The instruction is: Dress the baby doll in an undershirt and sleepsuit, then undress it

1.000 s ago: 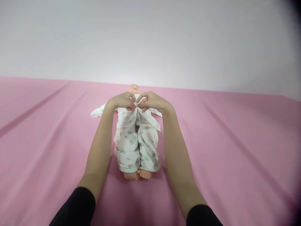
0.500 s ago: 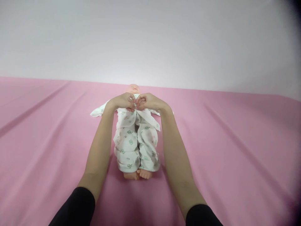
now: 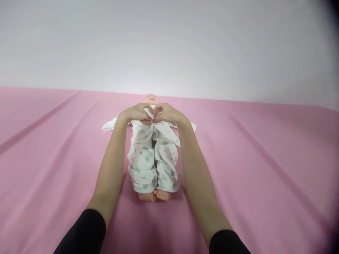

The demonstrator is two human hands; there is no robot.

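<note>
A baby doll (image 3: 151, 98) lies on its back with its feet (image 3: 155, 195) toward me. It wears a white wrap top (image 3: 143, 131) and matching trousers (image 3: 144, 162) with a small green and grey print. Over the chest, my left hand (image 3: 139, 113) pinches the top's front with thumb and fingers curled. My right hand (image 3: 166, 113) mirrors it from the other side, its fingertips meeting the left ones. What exactly lies between the fingertips is too small to make out. Below the hands, the top's lower front flaps spread apart over the trousers.
A pink sheet (image 3: 254, 169) with long soft creases covers the surface under the doll. Behind it rises a pale plain wall (image 3: 169, 46). The doll's sleeves (image 3: 109, 124) stretch out to both sides.
Both hands stay at the chest of the top. The fingers have shifted slightly, and the right fingertips now overlap closer to the left ones.
</note>
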